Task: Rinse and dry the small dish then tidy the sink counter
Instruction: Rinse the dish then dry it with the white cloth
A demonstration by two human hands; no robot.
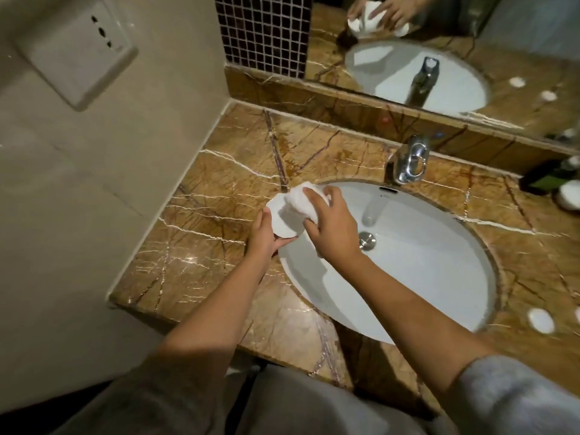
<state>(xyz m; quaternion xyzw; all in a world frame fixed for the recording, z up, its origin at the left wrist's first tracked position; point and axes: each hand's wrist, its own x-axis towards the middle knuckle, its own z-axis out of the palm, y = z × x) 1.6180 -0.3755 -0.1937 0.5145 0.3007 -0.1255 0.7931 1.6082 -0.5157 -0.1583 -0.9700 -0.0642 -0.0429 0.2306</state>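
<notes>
My left hand [265, 235] grips the small white dish [281, 219] by its lower edge, above the left rim of the white sink [408, 277]. The dish is tilted, its face turned to the right. A crumpled white cloth [301, 202] is pressed against the dish, and my right hand [329, 226] is closed around it. The cloth hides most of the dish's inner face.
A chrome tap [409, 161] stands behind the basin on the brown marble counter [219, 199]. A dark green bottle [546, 180] and a white round item [569, 194] sit at the far right. A small white disc [540, 320] lies right of the basin. A mirror [439, 42] and wall enclose the counter.
</notes>
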